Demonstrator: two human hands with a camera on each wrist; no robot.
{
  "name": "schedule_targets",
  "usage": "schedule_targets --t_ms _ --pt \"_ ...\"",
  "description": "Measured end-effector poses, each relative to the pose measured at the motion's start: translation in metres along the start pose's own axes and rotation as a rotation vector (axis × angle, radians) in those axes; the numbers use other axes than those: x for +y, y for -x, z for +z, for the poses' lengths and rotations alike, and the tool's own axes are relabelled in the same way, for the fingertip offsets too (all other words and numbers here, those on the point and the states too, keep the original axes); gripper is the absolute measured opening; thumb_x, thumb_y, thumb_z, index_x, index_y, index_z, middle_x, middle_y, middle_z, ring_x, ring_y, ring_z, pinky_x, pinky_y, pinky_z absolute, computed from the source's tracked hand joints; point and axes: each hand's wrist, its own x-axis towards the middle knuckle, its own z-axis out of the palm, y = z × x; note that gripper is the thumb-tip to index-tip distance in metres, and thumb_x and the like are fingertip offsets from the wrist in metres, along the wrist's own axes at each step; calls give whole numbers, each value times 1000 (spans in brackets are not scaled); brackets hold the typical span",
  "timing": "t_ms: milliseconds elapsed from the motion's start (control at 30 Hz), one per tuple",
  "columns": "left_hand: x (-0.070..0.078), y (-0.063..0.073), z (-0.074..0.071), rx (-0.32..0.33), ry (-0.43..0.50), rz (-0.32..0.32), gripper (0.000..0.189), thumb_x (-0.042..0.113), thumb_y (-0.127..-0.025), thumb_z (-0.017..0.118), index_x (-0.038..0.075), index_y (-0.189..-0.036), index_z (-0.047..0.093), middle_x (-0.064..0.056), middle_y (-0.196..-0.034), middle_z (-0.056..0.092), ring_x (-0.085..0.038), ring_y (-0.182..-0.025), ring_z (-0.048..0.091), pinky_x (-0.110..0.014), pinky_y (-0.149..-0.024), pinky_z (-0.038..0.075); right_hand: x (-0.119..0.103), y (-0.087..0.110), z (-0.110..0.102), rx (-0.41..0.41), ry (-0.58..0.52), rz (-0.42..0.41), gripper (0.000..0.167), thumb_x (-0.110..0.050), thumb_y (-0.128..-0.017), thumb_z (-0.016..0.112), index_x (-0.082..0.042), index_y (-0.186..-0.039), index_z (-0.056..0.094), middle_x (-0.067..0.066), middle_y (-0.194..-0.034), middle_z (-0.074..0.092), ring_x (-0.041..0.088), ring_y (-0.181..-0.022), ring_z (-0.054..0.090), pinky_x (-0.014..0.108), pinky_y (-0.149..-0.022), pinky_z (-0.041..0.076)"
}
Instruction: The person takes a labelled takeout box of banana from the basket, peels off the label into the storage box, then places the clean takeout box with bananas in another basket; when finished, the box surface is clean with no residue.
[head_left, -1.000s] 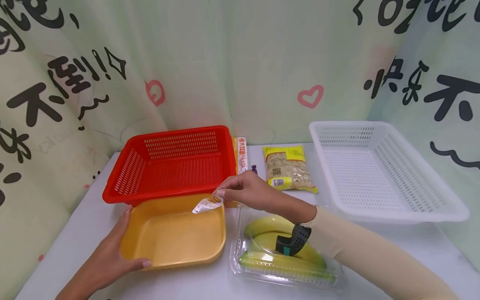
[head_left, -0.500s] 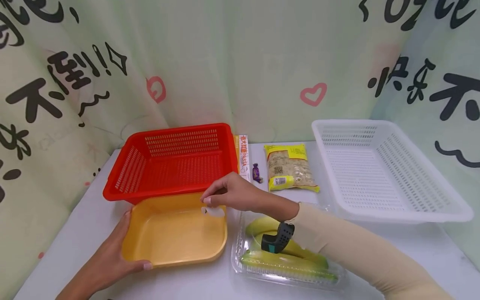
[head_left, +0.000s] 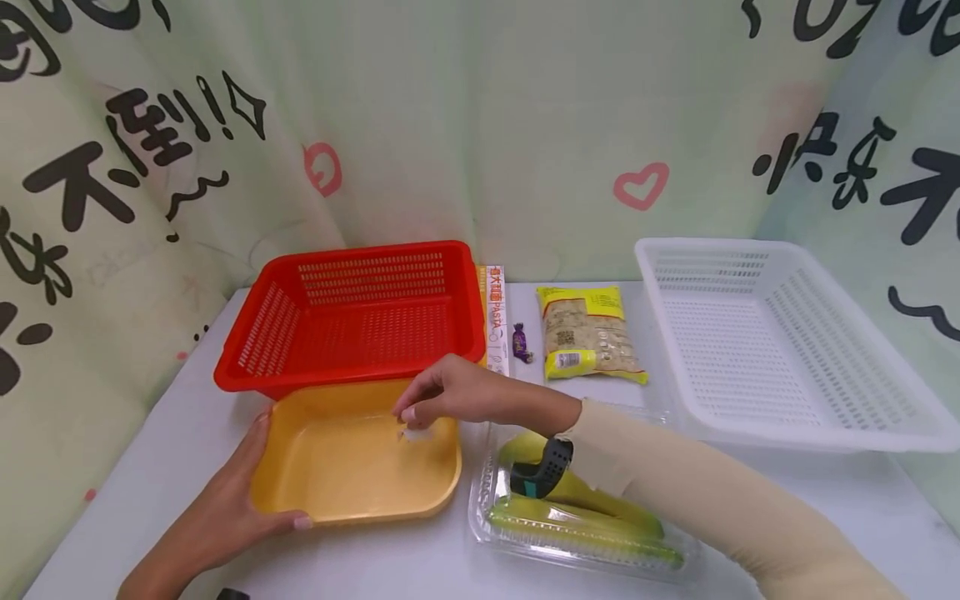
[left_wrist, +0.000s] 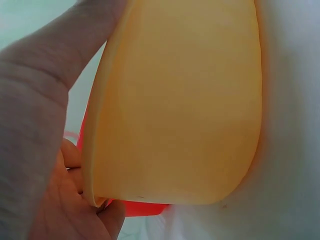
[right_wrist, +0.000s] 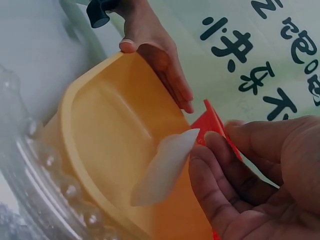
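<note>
- Small white tapering packet (right_wrist: pixel 165 167): over the inside of an oblong yellow plastic basin (head_left: pixel 337 467), towards its right end; blurred in the head view.
- Right hand (head_left: pixel 457 393): fingers curled, fingertips pinching one end of the packet; a beige sleeve (head_left: pixel 675 475) covers the arm.
- Left hand (head_left: pixel 243 496): grips the basin's left end, thumb on the near side, fingers on the far side.
- Slotted red plastic basket (head_left: pixel 367 312): just behind the basin.
- Rightwards from that basket: white-and-orange PASTA box (head_left: pixel 496 317), purple-wrapped sweet (head_left: pixel 520 343), yellow-and-clear plastic bag (head_left: pixel 588 337) of pale grains, perforated white plastic basket (head_left: pixel 738 358).
- Clear plastic box (head_left: pixel 480 500): on the white counter (head_left: pixel 390 562), right of the basin, holding yellow-green bananas (head_left: pixel 562 523).
</note>
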Motion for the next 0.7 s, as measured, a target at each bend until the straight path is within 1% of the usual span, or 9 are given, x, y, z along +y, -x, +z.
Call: schedule_targets --t_ms 67,100,233,333,400,467,567,700 --pt "0 -1 1 -4 0 -1 138 56 -63 84 15 -155 -10 -18 -161 4 -46 -138 19 -63 -98 37 -1 -4 4 -48 -17 8 18 -12 -92 68 -11 -108 75 -3 -93 73 15 -86 65 43 -86 54" --pt "0 -1 1 -5 2 0 138 56 -63 84 15 -155 -10 -18 -161 4 -46 -138 19 -63 -98 37 -2 -6 6 -73 -23 10 18 -11 -92 68 -10 -108 75 -3 -93 73 15 -86 65 42 -86 54" --pt "-1 -1 1 -2 0 13 137 57 -64 83 14 -156 -9 -18 -161 4 -46 -139 19 -62 -96 40 -3 -14 14 -176 -78 4 19 -7 -93 66 -7 -110 73 0 -95 73 16 -86 68 38 -85 55" --pt "-1 -2 2 -3 4 20 136 57 -64 83 16 -156 -9 -17 -161 4 -46 -139 19 -61 -95 41 0 -19 19 -224 -105 8 20 -4 -93 64 -2 -111 71 7 -97 72 18 -87 69 34 -83 56" --pt "-1 -3 2 -4 8 25 136 57 -64 83 18 -156 -10 -16 -161 2 -45 -140 18 -62 -96 40 2 -23 20 -230 -80 16 20 -2 -93 63 0 -111 71 10 -97 72 17 -85 68 29 -80 56" --pt "-1 -3 2 -6 12 25 136 57 -64 83 19 -155 -11 -15 -162 0 -45 -140 17 -63 -96 39 5 -27 21 -224 -30 19 20 -2 -92 64 2 -110 71 10 -95 72 17 -82 66 26 -77 56" --pt "-1 -3 2 -9 13 21 136 57 -64 83 18 -155 -11 -14 -162 -2 -45 -141 15 -63 -97 38 8 -31 22 -205 61 16 19 -2 -91 65 2 -108 72 6 -91 71 14 -79 62 22 -74 54" --pt "-1 -2 1 -7 10 24 136 56 -65 82 17 -155 -11 -13 -162 -3 -45 -141 14 -63 -97 37 9 -32 20 -186 165 10 19 -2 -91 64 -1 -108 73 3 -92 71 12 -79 60 20 -73 53"
